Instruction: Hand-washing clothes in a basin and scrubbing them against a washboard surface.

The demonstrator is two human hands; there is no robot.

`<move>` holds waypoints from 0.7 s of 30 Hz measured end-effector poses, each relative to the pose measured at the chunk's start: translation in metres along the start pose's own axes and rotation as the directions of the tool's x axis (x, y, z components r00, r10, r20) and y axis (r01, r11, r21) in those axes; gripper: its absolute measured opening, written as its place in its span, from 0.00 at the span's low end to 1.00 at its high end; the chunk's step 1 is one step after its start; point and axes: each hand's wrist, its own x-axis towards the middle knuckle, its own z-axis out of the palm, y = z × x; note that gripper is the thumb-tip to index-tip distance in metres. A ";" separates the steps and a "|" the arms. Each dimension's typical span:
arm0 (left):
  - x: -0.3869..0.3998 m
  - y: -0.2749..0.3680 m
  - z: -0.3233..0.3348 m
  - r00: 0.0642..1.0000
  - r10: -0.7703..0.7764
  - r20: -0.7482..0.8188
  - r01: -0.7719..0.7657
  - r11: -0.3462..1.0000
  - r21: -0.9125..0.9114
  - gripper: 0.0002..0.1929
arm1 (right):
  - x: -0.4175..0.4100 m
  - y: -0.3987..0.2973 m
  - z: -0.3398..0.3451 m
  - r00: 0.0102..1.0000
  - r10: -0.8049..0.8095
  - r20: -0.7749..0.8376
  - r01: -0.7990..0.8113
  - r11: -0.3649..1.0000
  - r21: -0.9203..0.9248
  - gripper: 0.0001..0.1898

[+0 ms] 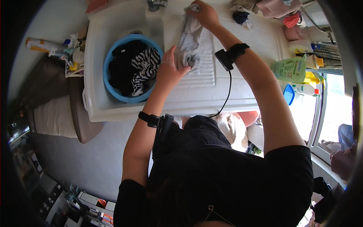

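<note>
A light grey knitted cloth (190,37) hangs lengthwise over the ribbed washboard (208,61) of a white laundry sink. At its far end, my right hand (206,15) grips a bunched part of it. My left hand (171,66) is at the near end, with the crumpled fabric between its thumb and fingers. Left of that hand, a light blue round basin (106,76) stands in the sink bowl (96,51). Dark clothes (123,71) and a black-and-white striped garment (146,62) lie inside the basin.
A faucet (154,4) is at the sink's back edge. Small dark and white cloths (241,17) lie at the back right. Detergent bottles and a green refill pouch (290,69) line the right side. A caddy of bottles (74,68) is at left. A black cable (230,90) trails from my right wrist.
</note>
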 end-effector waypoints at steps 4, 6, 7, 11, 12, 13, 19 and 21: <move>-0.007 -0.005 -0.005 0.996 0.085 0.040 -0.092 0.967 0.237 0.41 | -0.040 -0.004 0.016 0.946 0.024 0.322 0.061 0.966 -0.251 0.24; -0.001 -0.004 0.006 0.959 0.254 0.129 -0.283 0.899 0.333 0.38 | -0.058 0.006 0.028 0.955 -0.259 0.146 0.297 0.867 -0.400 0.24; -0.002 -0.004 0.013 0.964 0.219 0.153 -0.257 0.915 0.310 0.36 | -0.066 0.002 0.032 0.977 -0.169 0.129 0.209 0.873 -0.441 0.24; -0.005 -0.002 0.036 0.954 0.231 0.192 -0.288 0.888 0.360 0.36 | -0.059 -0.008 0.020 0.995 -0.016 0.102 0.054 0.924 -0.378 0.22; -0.005 -0.001 0.037 0.954 0.221 0.202 -0.284 0.882 0.375 0.37 | -0.057 -0.010 0.015 0.990 0.052 0.128 -0.013 0.956 -0.294 0.21; -0.004 0.001 0.038 0.954 0.213 0.211 -0.282 0.877 0.388 0.37 | -0.066 -0.013 0.009 0.991 0.061 0.116 -0.023 0.951 -0.308 0.21; -0.004 -0.027 0.043 0.906 0.176 0.386 -0.347 0.829 0.438 0.40 | -0.172 -0.087 0.020 0.994 -0.058 0.092 0.086 0.941 -0.329 0.19; -0.004 -0.024 0.044 0.919 0.195 0.344 -0.334 0.849 0.410 0.40 | -0.163 -0.082 0.028 0.997 -0.082 0.014 0.082 0.929 -0.362 0.18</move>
